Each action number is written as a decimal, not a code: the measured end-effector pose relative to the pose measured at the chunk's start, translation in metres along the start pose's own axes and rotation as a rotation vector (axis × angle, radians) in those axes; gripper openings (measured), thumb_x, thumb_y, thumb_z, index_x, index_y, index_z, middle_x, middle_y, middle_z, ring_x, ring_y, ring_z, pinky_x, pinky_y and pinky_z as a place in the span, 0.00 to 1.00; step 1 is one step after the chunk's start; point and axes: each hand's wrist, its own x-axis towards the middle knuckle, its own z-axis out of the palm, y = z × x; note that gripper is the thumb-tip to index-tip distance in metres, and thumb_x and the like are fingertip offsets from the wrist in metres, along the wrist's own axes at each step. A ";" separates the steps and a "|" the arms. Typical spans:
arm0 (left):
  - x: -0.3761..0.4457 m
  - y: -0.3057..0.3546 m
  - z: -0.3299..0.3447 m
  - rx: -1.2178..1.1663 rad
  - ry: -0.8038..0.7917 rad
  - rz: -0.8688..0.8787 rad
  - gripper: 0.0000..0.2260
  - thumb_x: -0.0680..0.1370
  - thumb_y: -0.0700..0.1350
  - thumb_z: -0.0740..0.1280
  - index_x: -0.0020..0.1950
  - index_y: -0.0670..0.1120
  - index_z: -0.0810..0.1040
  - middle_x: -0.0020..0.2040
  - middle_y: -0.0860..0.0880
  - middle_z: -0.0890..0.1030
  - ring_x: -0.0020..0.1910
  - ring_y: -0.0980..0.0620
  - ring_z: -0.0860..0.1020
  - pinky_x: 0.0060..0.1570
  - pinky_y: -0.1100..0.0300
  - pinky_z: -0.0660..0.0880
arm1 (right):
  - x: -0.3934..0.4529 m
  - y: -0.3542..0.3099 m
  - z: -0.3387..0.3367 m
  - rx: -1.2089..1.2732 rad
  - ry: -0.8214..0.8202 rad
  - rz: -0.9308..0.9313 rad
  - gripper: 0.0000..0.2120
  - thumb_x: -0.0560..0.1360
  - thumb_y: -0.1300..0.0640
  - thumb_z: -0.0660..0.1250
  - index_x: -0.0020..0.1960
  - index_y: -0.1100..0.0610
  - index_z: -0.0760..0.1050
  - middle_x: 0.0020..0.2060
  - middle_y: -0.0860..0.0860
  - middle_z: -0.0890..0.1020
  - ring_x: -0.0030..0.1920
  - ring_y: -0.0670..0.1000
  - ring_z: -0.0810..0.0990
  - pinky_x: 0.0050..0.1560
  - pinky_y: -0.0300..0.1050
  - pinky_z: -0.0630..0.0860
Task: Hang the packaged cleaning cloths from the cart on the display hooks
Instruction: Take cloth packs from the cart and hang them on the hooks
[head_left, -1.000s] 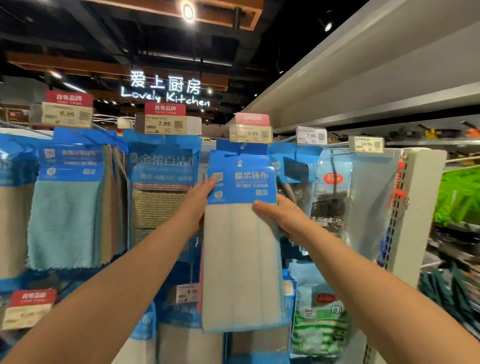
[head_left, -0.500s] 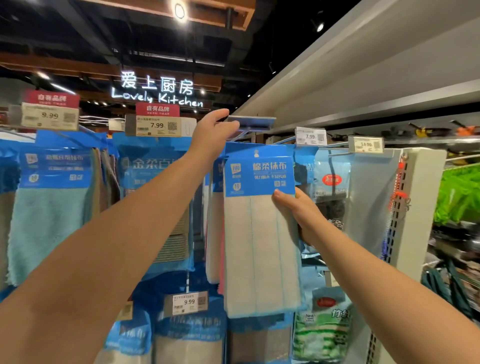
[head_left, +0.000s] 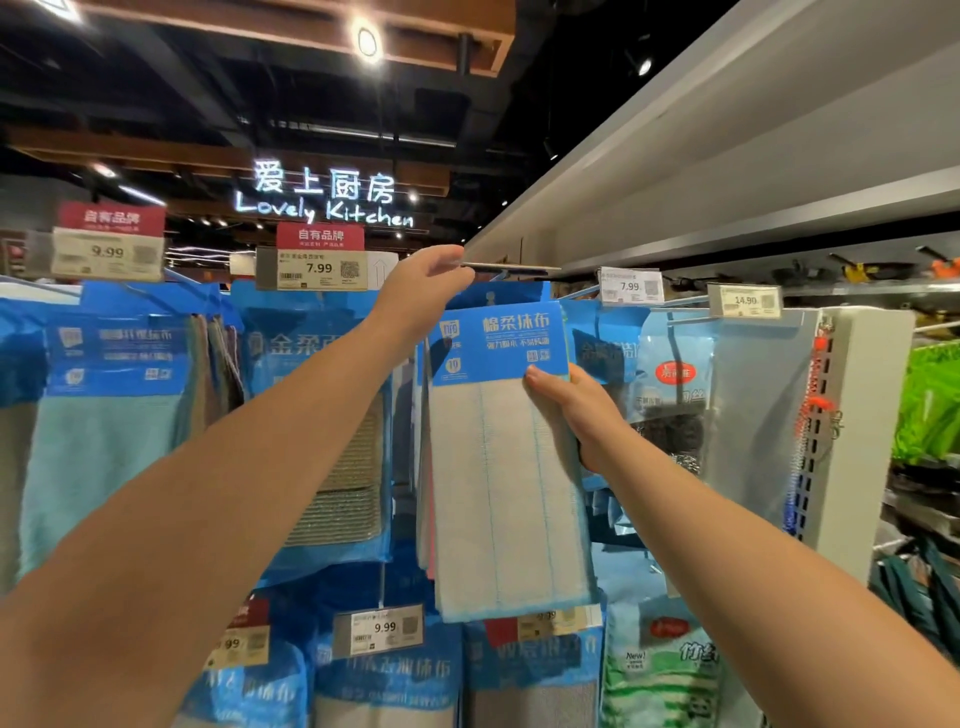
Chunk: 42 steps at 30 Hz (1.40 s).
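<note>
Two hands at work, both raised to one hook row.

Right hand (head_left: 576, 415): holds the cloth pack (head_left: 506, 457) at its right edge, thumb on the front just under the blue header, remaining fingers hidden behind. Pack hangs upright from this grip; white cloth with thin blue lines runs down below the hand, blue header card rises above it.

Left hand (head_left: 423, 283): fingers curled, pinching the near end of the tag holder (head_left: 511, 268), which lies flat and edge-on, lifted above the pack's top. Whether the pack's hole is on the hook beneath cannot be told; that spot is hidden by header and hand.

Behind the held pack: further packs of like kind, one pink edge showing at its left.

Left of the left forearm: scourer pack (head_left: 332, 441) under a 7.99 tag (head_left: 317, 268); farther left, teal cloths (head_left: 104, 462) under a 9.99 tag (head_left: 106, 253).

Right of the right hand: dark scrubber pack (head_left: 670, 410), two tags above it, then a white upright (head_left: 867, 415).

Below the grip: lower row of blue packs with a 9.99 tag (head_left: 378, 630).

Overhead: lit sign (head_left: 324, 200), "Lovely Kitchen".
</note>
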 end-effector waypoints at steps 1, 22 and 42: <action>-0.001 0.000 -0.001 0.004 -0.010 0.005 0.20 0.79 0.46 0.63 0.72 0.47 0.69 0.62 0.52 0.75 0.58 0.56 0.71 0.57 0.60 0.68 | 0.002 0.000 0.000 0.008 0.007 0.007 0.12 0.76 0.56 0.69 0.58 0.56 0.78 0.50 0.51 0.85 0.48 0.51 0.84 0.47 0.44 0.78; -0.082 -0.063 0.038 -0.007 -0.101 -0.032 0.18 0.76 0.45 0.66 0.65 0.46 0.72 0.57 0.50 0.77 0.59 0.54 0.75 0.64 0.54 0.70 | -0.029 0.066 -0.014 -0.366 0.091 0.178 0.27 0.63 0.34 0.72 0.45 0.56 0.70 0.34 0.57 0.67 0.34 0.53 0.68 0.32 0.43 0.61; -0.443 -0.214 0.383 0.011 -1.520 -0.566 0.21 0.74 0.52 0.70 0.60 0.39 0.76 0.52 0.49 0.75 0.52 0.55 0.73 0.48 0.70 0.66 | -0.466 0.312 -0.216 -0.148 0.655 1.234 0.10 0.71 0.52 0.72 0.39 0.54 0.71 0.34 0.53 0.72 0.30 0.47 0.69 0.31 0.37 0.62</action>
